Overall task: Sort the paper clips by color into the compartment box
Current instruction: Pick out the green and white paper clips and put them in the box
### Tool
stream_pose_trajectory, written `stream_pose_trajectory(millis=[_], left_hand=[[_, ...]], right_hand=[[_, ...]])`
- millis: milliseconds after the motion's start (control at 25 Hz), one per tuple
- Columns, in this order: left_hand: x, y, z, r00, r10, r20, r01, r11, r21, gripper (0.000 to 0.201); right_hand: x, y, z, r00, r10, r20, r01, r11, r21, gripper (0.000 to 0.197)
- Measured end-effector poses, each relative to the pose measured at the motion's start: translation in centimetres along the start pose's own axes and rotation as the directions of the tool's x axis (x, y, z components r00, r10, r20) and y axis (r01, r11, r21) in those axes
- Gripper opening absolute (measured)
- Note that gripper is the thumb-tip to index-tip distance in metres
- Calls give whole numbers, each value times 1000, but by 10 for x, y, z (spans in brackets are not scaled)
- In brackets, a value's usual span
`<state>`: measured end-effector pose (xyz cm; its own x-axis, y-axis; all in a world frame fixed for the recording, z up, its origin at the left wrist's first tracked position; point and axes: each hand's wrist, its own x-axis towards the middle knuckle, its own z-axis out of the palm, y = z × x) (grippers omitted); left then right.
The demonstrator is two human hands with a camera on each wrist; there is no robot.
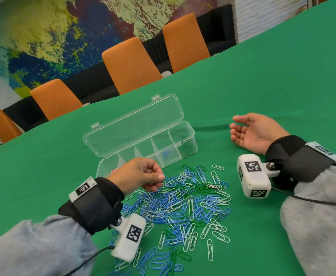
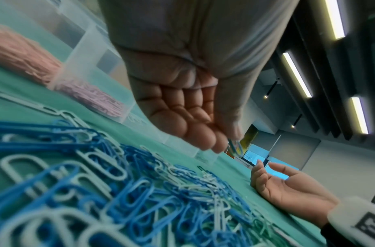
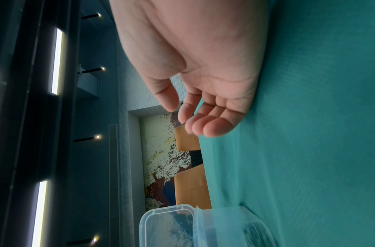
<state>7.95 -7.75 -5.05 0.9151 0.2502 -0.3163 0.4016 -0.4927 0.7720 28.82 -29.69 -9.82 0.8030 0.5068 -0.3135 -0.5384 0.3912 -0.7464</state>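
A picking step is judged to be in hand. A blue paper clip (image 2: 235, 147) is pinched between thumb and fingertips of the left hand (image 1: 141, 174), just above the near edge of the loose pile of paper clips (image 1: 183, 206) on the green table (image 1: 262, 86). The right hand (image 1: 252, 132) lies idle, palm up, fingers relaxed and holding nothing, beside the compartment box (image 1: 149, 148), whose lid stands open behind the pile. Next, transfer to the compartment already holding blue is called for; an accurate release over the correct divider is required.
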Motion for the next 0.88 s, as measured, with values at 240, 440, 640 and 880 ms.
stream_pose_trajectory(millis=[240,440,640,880], left_hand=[[1,4,-1,1000,-18,4,18,995,94,15],[18,39,-7,993,63,-98,-50,991,124,10],[54,76,-10,952,142,-271,-116,987,108,11],[26,59,3,953,273,-130,-219,920,324,15]], right_hand=[[1,0,0,1000,-1,1,1,1000,3,15],[0,1,1,1000,-7,1,7,1000,9,17],[-2,1,1,1000,-9,-6,9,1000,13,17],[-1,0,2,1000,-3,2,3,1000,-8,16]])
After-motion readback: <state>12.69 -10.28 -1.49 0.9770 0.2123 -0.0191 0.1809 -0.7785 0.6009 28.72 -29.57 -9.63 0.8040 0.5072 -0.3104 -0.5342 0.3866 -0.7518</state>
